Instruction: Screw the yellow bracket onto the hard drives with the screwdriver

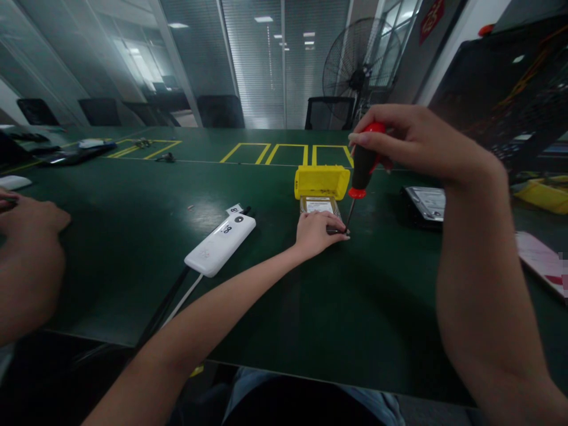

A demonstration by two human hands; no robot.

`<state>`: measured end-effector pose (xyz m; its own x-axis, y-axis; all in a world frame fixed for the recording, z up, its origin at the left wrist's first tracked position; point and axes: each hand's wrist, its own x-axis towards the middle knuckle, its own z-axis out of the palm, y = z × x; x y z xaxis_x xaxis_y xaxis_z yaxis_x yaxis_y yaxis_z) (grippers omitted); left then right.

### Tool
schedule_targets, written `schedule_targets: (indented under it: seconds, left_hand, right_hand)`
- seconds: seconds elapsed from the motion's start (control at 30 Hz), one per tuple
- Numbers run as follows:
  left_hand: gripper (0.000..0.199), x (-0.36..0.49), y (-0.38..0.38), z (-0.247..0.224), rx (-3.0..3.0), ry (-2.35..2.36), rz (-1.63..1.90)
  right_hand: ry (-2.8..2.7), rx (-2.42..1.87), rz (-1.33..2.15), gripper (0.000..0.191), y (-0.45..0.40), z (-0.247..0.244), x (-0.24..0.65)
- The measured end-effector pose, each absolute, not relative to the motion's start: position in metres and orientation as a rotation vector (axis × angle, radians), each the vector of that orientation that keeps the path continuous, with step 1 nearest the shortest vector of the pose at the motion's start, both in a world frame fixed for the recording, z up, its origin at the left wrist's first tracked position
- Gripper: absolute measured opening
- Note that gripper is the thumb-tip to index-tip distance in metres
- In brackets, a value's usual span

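Observation:
My right hand (386, 139) is wrapped round the red and black handle of a screwdriver (362, 168). The screwdriver stands nearly upright, its tip down beside the fingertips of my left hand (317, 232). Those fingers are closed over the near end of a hard drive (318, 205) and a small dark part at its right corner, whose details are too small to tell. The drive has a white label and lies on the green table (266, 313). Directly behind it sits a yellow bin (322, 182).
A white power bank (220, 244) with cables lies left of my left hand. Another drive (425, 203) rests on a dark object at the right, near a pink and white sheet (541, 260). Another person's hand (33, 216) is at the far left. Yellow tape outlines mark the table's back.

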<state>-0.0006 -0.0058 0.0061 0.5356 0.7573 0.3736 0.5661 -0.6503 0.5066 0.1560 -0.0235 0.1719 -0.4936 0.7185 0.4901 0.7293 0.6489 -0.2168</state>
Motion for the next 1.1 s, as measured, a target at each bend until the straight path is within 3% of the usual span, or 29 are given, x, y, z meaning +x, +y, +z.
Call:
schedule_targets:
  seconds: [0.37, 0.67, 1.1]
  left_hand:
    - [0.020, -0.0004, -0.0056, 0.0060, 2.471, 1.075, 0.820]
    - [0.021, -0.0028, -0.0018, 0.0009, 2.500, 1.077, 0.793]
    - [0.021, -0.0020, -0.0049, 0.0043, 2.505, 1.082, 0.769]
  right_hand:
    - [-2.311, -1.115, -0.147, 0.033, -0.0223, 0.1702, 0.1512]
    - [-2.319, -1.196, 0.011, 0.031, -0.0262, 0.1729, 0.1554]
    - [-2.223, -1.229, -0.120, 0.041, -0.0210, 0.1682, 0.1544]
